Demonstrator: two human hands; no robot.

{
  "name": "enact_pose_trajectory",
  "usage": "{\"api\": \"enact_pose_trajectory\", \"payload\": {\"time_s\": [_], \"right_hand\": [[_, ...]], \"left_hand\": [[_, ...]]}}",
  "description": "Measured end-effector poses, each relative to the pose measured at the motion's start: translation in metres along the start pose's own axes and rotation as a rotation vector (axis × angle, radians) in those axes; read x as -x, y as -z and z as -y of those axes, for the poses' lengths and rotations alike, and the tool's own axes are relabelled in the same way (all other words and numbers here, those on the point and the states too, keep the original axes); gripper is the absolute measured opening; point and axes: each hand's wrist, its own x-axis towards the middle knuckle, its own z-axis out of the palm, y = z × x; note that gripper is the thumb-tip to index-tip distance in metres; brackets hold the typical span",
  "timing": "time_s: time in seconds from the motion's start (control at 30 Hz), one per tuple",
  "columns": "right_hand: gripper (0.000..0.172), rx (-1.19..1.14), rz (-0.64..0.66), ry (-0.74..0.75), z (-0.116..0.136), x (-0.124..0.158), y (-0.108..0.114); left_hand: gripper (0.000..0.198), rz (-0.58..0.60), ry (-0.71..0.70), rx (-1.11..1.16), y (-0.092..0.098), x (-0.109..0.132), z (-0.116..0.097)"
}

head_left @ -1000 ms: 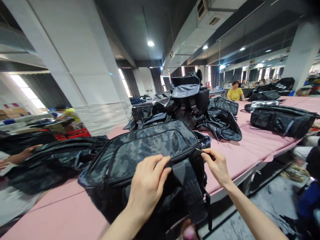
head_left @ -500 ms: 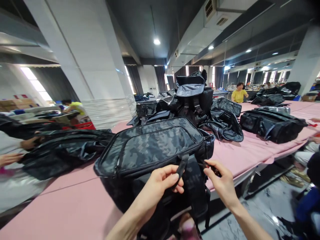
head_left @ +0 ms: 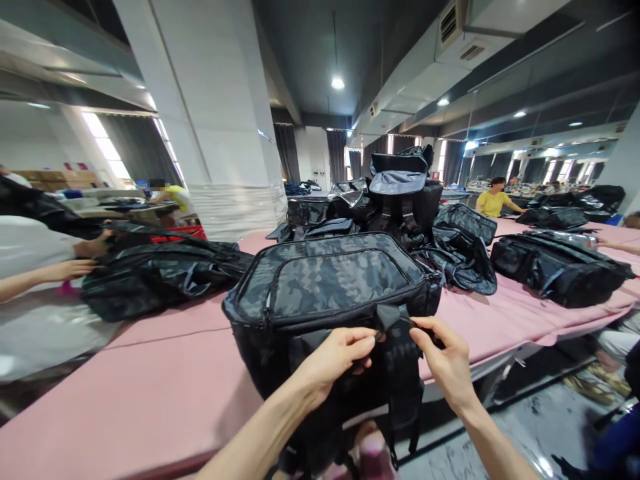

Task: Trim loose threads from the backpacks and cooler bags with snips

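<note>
A black and grey camouflage backpack [head_left: 335, 283] lies in front of me on the pink-covered table, its zipped panel facing up. Against its near side, my left hand [head_left: 343, 357] is closed in a pinch on a black webbing strap [head_left: 393, 315]. My right hand [head_left: 445, 357] pinches the same strap a short way to the right, with some dark material partly hidden behind its fingers. Below my hands a wide padded shoulder strap [head_left: 404, 373] hangs over the table's edge.
A heap of similar bags [head_left: 395, 193] stands behind the backpack. Another bag [head_left: 563, 267] lies at the right. On the left, a co-worker's hands [head_left: 75, 267] touch a dark bag [head_left: 160, 280]. A person in yellow [head_left: 493, 200] is farther back. The pink table [head_left: 165, 393] extends both ways.
The view has swung left, so things sit farther right. My left hand has come closer to my right, and the strap now stretches flatter between them. The co-worker's bag has shifted slightly.
</note>
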Motion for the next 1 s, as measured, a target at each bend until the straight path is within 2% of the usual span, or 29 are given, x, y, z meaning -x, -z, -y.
{"api": "enact_pose_trajectory", "payload": {"time_s": [0.1,0.2,0.43,0.57,0.67,0.8,0.93,1.0], "right_hand": [[0.016,0.068,-0.003,0.061,0.002,0.004,0.008],[0.017,0.133,-0.009,0.200,0.011,0.007,0.010],[0.019,0.283,-0.020,0.404,0.023,0.006,-0.002],[0.014,0.190,-0.012,0.314,0.017,0.006,0.001],[0.016,0.145,0.015,0.268,0.014,0.005,0.010],[0.023,0.276,0.133,0.412,0.015,-0.003,0.021],[0.016,0.401,0.202,0.554,0.014,-0.018,0.027],[0.011,0.391,0.245,0.583,0.012,-0.025,0.029]], "left_hand": [[0.028,-0.123,-0.087,0.086,-0.002,-0.004,0.004],[0.026,-0.217,-0.185,0.139,-0.010,-0.003,0.004],[0.014,-0.322,-0.321,0.003,-0.021,-0.002,0.005],[0.014,-0.324,-0.294,0.012,-0.021,-0.001,0.006],[0.016,-0.305,-0.249,0.016,-0.020,0.000,0.006],[0.017,-0.258,-0.242,-0.058,-0.018,0.001,0.002],[0.014,-0.223,-0.257,-0.187,-0.013,0.001,-0.004],[0.014,-0.204,-0.241,-0.208,-0.011,0.000,-0.005]]}}
